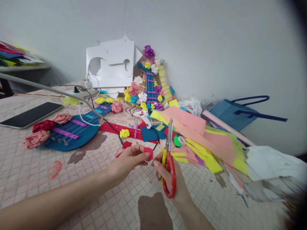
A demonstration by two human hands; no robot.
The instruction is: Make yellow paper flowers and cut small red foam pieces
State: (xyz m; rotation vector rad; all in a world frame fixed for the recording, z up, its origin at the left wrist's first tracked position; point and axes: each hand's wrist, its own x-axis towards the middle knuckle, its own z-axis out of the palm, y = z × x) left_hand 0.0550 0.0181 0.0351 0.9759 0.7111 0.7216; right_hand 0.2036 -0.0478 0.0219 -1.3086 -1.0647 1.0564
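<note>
One flat, round-edged red scrap (pixel 150 152) is pinched by the left hand (pixel 130 159), and red-and-yellow-handled metal scissors (pixel 169 156) are gripped by the right hand (pixel 179 182), long axis and tips directed forward.

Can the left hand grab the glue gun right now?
Probably not yet: the left hand pinches a red piece. Otherwise, nothing tall seems to block the way to the glue gun.

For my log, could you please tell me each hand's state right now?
Left hand: closed, pinching a small red piece.
Right hand: closed, holding the scissors.
</note>
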